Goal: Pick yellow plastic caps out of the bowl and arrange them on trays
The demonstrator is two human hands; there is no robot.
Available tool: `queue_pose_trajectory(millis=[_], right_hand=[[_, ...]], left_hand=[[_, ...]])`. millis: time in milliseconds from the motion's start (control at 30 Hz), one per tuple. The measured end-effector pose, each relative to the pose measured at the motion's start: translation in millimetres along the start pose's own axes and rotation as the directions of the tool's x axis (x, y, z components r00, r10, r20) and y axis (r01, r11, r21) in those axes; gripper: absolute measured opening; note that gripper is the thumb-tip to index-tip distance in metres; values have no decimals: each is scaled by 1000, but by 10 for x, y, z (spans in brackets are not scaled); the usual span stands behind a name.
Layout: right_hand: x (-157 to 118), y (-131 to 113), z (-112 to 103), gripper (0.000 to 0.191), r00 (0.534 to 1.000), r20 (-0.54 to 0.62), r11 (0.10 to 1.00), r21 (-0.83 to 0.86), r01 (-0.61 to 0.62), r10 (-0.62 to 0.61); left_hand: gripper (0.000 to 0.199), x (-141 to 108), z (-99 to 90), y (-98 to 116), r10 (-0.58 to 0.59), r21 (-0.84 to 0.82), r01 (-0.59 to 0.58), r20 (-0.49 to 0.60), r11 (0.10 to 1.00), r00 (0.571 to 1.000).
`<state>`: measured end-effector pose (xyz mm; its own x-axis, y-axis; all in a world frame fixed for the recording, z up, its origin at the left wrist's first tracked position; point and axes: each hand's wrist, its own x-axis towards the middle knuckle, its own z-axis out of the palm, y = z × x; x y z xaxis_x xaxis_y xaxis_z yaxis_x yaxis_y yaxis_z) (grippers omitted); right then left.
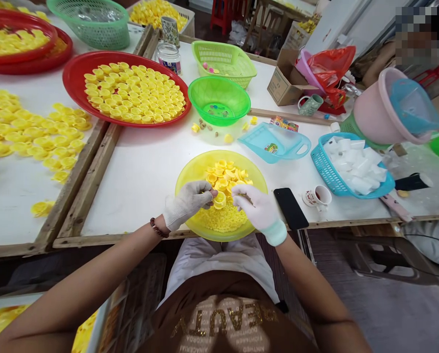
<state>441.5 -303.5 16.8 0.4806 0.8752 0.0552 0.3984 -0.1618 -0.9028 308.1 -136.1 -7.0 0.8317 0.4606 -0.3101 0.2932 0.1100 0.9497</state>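
Note:
A yellow bowl [184, 169] stands at the table's front edge, holding cup-shaped yellow pieces [229, 171] at the back and small yellow bits [223, 218] at the front. Over its left side is my left hand [190, 200], gloved in white, thumb and fingers pinched on a yellow cup piece [220, 200]. My right hand [254, 205], also gloved, hovers over the bowl's right side with its fingers closed together; whatever they may hold is too small to name. A narrow gap separates the two hands.
A red tray [72, 88] of yellow pieces lies back left. Behind the bowl are a green basin [219, 90] and a blue scoop [271, 142]. On the right are a phone [291, 208], a mug [317, 197] and a blue basket [329, 171]. A person [384, 59] is at the far right.

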Motion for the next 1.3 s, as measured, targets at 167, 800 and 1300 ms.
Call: queue_pose_trajectory(millis=[167, 800, 1300], right_hand=[[42, -38, 122, 24, 991, 17, 988, -73, 133, -132], [94, -97, 278, 21, 971, -141, 981, -52, 185, -191], [-8, 376, 116, 26, 920, 351, 679, -719, 148, 172]], left_hand=[[33, 17, 74, -41, -15, 4, 15, 31, 1000, 999], [19, 2, 86, -68, -23, -48, 25, 36, 999, 999], [28, -640, -1844, -83, 217, 544, 318, -705, 777, 675]])
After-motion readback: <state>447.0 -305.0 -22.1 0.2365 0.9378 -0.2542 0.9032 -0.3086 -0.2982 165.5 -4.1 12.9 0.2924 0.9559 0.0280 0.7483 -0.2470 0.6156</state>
